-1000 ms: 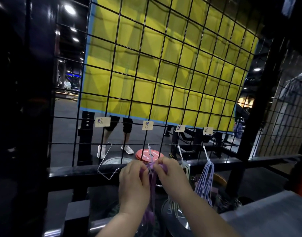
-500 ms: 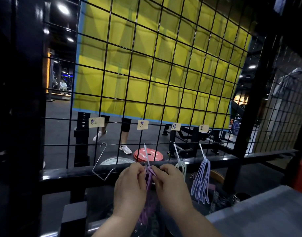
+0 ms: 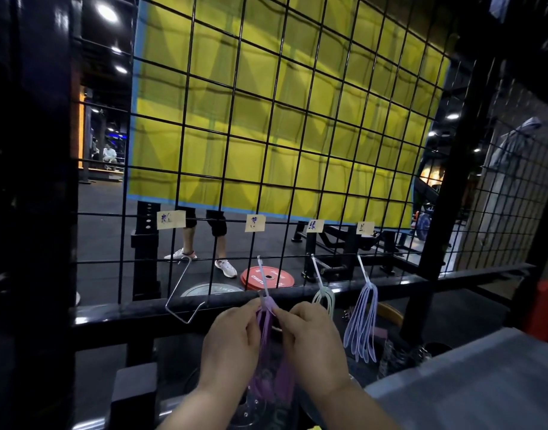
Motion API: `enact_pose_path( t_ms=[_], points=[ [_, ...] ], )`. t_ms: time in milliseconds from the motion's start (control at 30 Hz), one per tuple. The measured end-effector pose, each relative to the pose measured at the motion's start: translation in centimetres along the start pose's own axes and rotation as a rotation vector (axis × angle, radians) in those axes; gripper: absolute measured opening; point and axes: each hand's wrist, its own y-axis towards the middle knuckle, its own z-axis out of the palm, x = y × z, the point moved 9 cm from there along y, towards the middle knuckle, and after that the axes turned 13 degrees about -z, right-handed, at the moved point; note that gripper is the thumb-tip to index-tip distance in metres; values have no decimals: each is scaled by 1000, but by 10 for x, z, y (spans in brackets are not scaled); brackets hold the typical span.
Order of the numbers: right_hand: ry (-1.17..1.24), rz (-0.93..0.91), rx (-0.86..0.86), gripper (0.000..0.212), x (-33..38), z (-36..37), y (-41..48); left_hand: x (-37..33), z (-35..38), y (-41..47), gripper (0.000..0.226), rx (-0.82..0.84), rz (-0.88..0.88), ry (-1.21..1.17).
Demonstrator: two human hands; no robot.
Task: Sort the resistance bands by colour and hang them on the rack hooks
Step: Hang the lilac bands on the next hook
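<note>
A black wire-grid rack (image 3: 297,169) carries four paper labels and wire hooks below them. Purple resistance bands (image 3: 268,333) hang from the second hook (image 3: 262,277). My left hand (image 3: 232,346) and my right hand (image 3: 313,339) pinch the top of these purple bands from either side, just under the hook. A pale green band (image 3: 323,301) hangs on the third hook (image 3: 316,271). Several lilac-blue bands (image 3: 361,324) hang on the fourth hook (image 3: 363,271). The first hook (image 3: 185,293), at the left, holds nothing.
A black horizontal rail (image 3: 126,311) crosses below the hooks. A grey surface (image 3: 483,383) lies at the lower right. Behind the grid are a yellow panel, a red weight plate (image 3: 268,277), a grey plate and a standing person's legs (image 3: 204,240).
The view has shifted a little. My hands with the purple bands have dropped slightly and the band tops now sit at the second hook's lower end.
</note>
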Motion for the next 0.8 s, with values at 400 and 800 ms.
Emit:
enact_pose_path(
  t_ms=[400, 800],
  points=[
    [359, 223, -22, 38, -7, 7, -14, -8, 11, 0, 43, 155, 16, -219],
    [908, 709, 22, 19, -22, 34, -10, -3, 14, -9, 34, 256, -306, -706]
  ],
)
